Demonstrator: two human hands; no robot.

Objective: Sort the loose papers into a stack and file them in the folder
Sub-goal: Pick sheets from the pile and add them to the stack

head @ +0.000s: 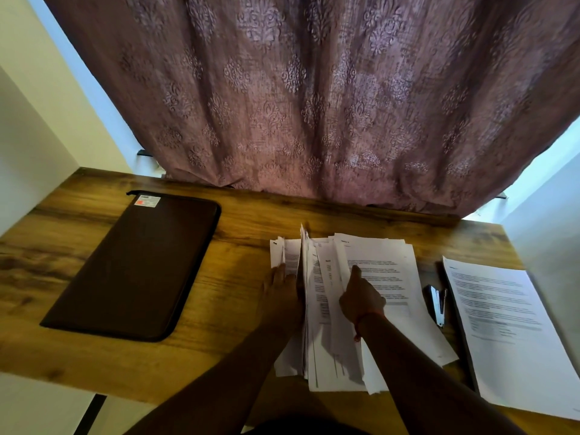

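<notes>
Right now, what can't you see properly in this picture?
Head view only:
- Words on the papers: print blurred and too small to read.
- Left hand: fingertips hidden behind upturned sheets, so its grip is unclear.
- Inside the folder: shut, contents hidden.
- Folder sticker: too small to read.
- Right sheet: its lower corner is cut off by the frame edge.
- Stapler: dim, details unclear.

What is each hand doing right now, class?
Left hand: open, fingers flat against the loose papers.
Right hand: resting on the papers; fingers hidden, cannot tell.
</notes>
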